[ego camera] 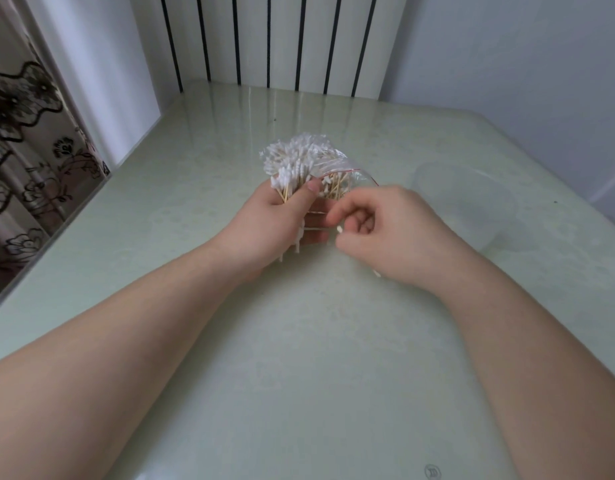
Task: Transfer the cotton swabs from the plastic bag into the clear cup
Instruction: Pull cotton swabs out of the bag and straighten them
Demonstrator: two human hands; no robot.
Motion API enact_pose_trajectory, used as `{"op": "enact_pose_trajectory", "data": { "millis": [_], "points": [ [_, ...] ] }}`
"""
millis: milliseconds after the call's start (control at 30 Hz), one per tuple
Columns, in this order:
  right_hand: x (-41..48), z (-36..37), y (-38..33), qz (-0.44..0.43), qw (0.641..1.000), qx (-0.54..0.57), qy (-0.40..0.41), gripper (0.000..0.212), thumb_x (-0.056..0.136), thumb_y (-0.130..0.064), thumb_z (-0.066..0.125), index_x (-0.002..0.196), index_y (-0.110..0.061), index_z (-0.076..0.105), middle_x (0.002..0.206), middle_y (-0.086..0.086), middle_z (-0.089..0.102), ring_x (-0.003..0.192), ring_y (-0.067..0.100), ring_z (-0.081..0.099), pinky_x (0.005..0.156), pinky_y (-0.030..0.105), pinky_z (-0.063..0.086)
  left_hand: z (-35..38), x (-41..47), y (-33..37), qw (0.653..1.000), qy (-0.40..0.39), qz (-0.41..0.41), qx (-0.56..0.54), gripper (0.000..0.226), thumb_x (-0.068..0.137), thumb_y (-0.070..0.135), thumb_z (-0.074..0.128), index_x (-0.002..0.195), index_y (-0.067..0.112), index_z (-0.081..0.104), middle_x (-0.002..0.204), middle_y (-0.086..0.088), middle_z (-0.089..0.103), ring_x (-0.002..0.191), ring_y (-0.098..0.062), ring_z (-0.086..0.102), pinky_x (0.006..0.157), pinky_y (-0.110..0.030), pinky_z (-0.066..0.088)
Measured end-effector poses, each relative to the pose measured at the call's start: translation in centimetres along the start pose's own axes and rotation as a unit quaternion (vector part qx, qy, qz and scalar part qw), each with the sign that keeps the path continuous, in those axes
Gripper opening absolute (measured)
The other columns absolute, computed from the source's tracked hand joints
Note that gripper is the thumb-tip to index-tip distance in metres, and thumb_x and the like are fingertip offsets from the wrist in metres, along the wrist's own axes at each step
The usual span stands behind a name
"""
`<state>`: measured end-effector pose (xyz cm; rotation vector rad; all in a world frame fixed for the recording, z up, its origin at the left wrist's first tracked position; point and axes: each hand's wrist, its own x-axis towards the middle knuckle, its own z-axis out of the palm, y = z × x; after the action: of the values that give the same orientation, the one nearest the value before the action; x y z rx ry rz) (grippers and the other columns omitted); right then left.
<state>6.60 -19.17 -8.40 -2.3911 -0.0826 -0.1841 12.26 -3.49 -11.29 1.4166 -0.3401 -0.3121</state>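
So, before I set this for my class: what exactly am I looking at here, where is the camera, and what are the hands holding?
There is no machine here. These are a person's two bare hands, filmed by one wide-angle camera worn on the head, looking forward and down. The left hand grips a bundle of cotton swabs partly inside a clear plastic bag. The right hand pinches a loose swab. A clear cup, seemingly empty, stands to the right on the pale green table.
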Motion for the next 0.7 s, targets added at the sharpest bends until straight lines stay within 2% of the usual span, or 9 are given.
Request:
{"op": "enact_pose_trajectory", "data": {
  "millis": [67,167,267,333,400,467,567,633,700],
  "points": [
    [0.4,0.1,-0.4,-0.008,0.989,0.116,0.087,0.012,0.072,-0.014,0.068,0.076,-0.025,0.07,0.061,-0.011,0.062,0.054,0.004,0.055,0.056,0.02,0.045,0.0,-0.2,0.3,0.999,-0.036,-0.009,-0.007,0.027,0.109,0.02,0.045,0.12,0.005,0.064,0.106,-0.016,0.074,0.091,-0.026,0.074,0.087,-0.044,0.061],
    [0.5,-0.2,-0.7,-0.016,0.968,0.2,0.151,0.02,0.079,-0.002,0.071,0.079,-0.022,0.07,0.068,-0.005,0.067,0.059,0.004,0.061,0.06,0.017,0.048,0.2,-0.9,0.8,0.995,-0.093,-0.033,-0.023,0.024,0.108,0.021,0.045,0.113,0.01,0.066,0.094,-0.009,0.076,0.085,-0.022,0.075,0.082,-0.04,0.063],
    [0.8,0.1,-0.4,-0.014,0.973,0.178,0.15,0.022,0.081,-0.004,0.075,0.08,-0.025,0.071,0.07,-0.007,0.069,0.065,0.005,0.063,0.067,0.019,0.051,0.2,-1.2,0.8,0.991,-0.126,-0.036,0.023,0.024,0.108,0.019,0.045,0.095,0.005,0.059,0.068,-0.002,0.062,0.06,-0.015,0.059,0.068,-0.032,0.061],
    [0.8,0.3,0.0,-0.028,0.976,0.143,0.16,0.022,0.08,-0.009,0.078,0.081,-0.03,0.07,0.074,-0.007,0.071,0.07,0.009,0.065,0.072,0.023,0.054,0.2,-1.1,0.8,0.99,-0.13,-0.041,0.037,0.02,0.107,0.018,0.047,0.098,0.002,0.056,0.062,0.002,0.052,0.053,-0.011,0.047,0.062,-0.029,0.057],
    [0.7,0.3,0.1,-0.058,0.978,0.11,0.168,0.024,0.081,-0.014,0.078,0.094,-0.032,0.07,0.086,-0.01,0.072,0.079,0.008,0.068,0.077,0.025,0.055,0.1,-1.2,0.9,0.99,-0.128,-0.041,0.047,0.021,0.107,0.016,0.048,0.091,0.005,0.056,0.061,0.003,0.05,0.052,-0.011,0.047,0.06,-0.028,0.056],
    [0.5,0.3,0.1,-0.071,0.983,0.088,0.147,0.031,0.087,-0.016,0.071,0.112,-0.034,0.071,0.095,-0.014,0.073,0.083,0.006,0.07,0.083,0.028,0.056,0.2,-1.5,1.1,0.99,-0.126,-0.037,0.057,0.027,0.107,0.016,0.047,0.082,0.009,0.057,0.063,-0.001,0.054,0.056,-0.014,0.054,0.06,-0.025,0.055],
    [0.2,0.6,0.2,-0.073,0.991,0.079,0.076,0.034,0.097,-0.01,0.058,0.122,-0.03,0.071,0.072,-0.009,0.073,0.066,0.009,0.07,0.077,0.024,0.055,0.2,-1.5,1.1,0.99,-0.127,-0.04,0.047,0.03,0.108,0.014,0.044,0.082,0.005,0.058,0.072,-0.008,0.061,0.065,-0.017,0.064,0.062,-0.023,0.055],
    [-0.1,0.5,0.2,-0.075,0.99,0.117,0.03,0.041,0.096,-0.001,0.053,0.128,-0.023,0.068,0.065,-0.005,0.067,0.059,0.013,0.065,0.07,0.025,0.053,0.2,-1.5,0.9,0.991,-0.124,-0.045,0.022,0.028,0.108,0.014,0.044,0.092,-0.002,0.06,0.077,-0.013,0.062,0.072,-0.023,0.064,0.071,-0.03,0.059],
    [-0.3,0.2,0.1,-0.078,0.987,0.142,-0.006,0.047,0.09,0.004,0.056,0.131,-0.018,0.065,0.079,-0.003,0.068,0.062,0.013,0.067,0.068,0.024,0.054,0.2,-1.5,0.9,0.992,-0.118,-0.05,0.005,0.028,0.108,0.016,0.044,0.103,-0.006,0.06,0.079,-0.017,0.061,0.073,-0.025,0.064,0.075,-0.036,0.058]
  ]
}}
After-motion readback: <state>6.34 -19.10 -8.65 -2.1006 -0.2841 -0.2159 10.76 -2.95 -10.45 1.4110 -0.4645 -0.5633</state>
